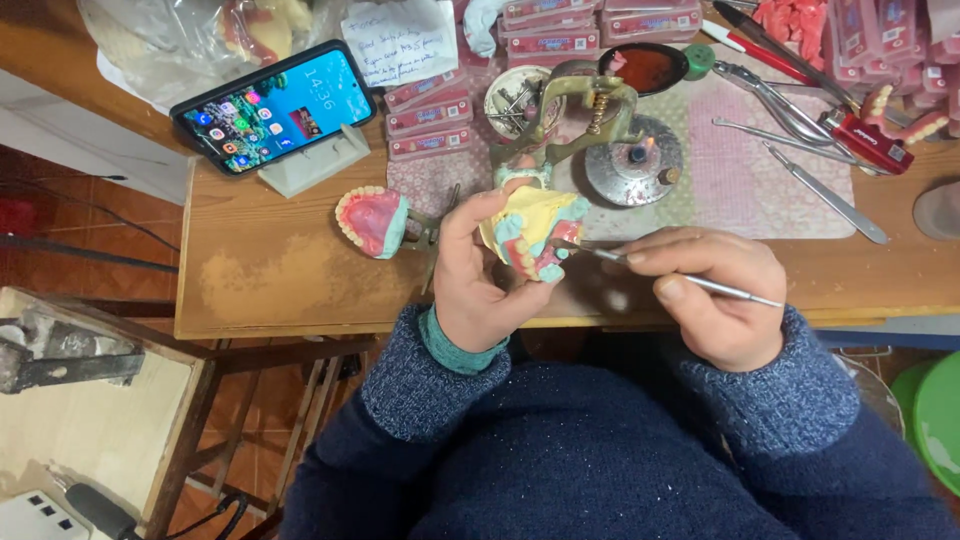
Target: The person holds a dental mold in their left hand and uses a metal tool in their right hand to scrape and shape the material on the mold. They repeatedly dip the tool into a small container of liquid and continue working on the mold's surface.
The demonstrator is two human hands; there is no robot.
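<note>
Overhead, the left hand (478, 268) is cupping a yellow dental cast (535, 232), fingers curled around it. At its three o'clock, the right hand (712, 295) is pinching a thin metal instrument (690, 283), its long axis pointing toward nine o'clock, tip touching the cast.

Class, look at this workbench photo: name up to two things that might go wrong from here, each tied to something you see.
The lit burner sits just behind the left hand; a sleeve might get scorched. The right hand works a thin metal tool against the dental model; a slip might jab the fingers gripping it.
</note>
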